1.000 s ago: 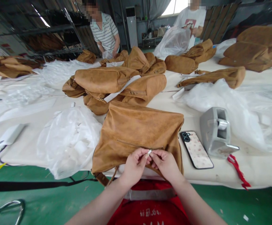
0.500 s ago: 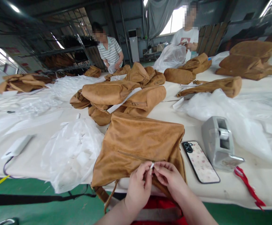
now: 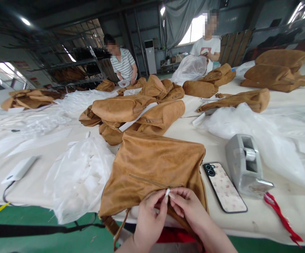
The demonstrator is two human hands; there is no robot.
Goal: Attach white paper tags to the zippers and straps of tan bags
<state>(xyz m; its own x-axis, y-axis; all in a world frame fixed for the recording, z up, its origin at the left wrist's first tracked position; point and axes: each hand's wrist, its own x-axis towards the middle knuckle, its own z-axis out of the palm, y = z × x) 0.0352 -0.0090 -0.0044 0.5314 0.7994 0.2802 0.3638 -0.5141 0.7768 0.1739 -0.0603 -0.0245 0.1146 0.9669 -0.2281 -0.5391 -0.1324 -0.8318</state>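
A tan leather bag [image 3: 154, 158] lies flat at the table's front edge, a zipper [image 3: 148, 180] running across its face. Over its lower part, my left hand [image 3: 152, 214] and my right hand [image 3: 185, 203] meet with fingertips pinched. Between them is a small white piece [image 3: 167, 192], perhaps paper or tape, close to the zipper's right end. Both hands grip it; what else the fingers hold is hidden. The bag's strap [image 3: 110, 223] hangs over the edge at the lower left.
Right of the bag lie a phone [image 3: 224, 188], a grey tape dispenser [image 3: 247, 165] and red ribbon [image 3: 282, 218]. A clear plastic bag [image 3: 78, 179] and a white device [image 3: 19, 170] are left. Behind are stacked tan bags [image 3: 131, 112]; two people [image 3: 124, 65] stand across the table.
The whole view has shifted slightly, with the table appearing lower. Both hands stay pinched together on the small white piece, with the fingers slightly repositioned.
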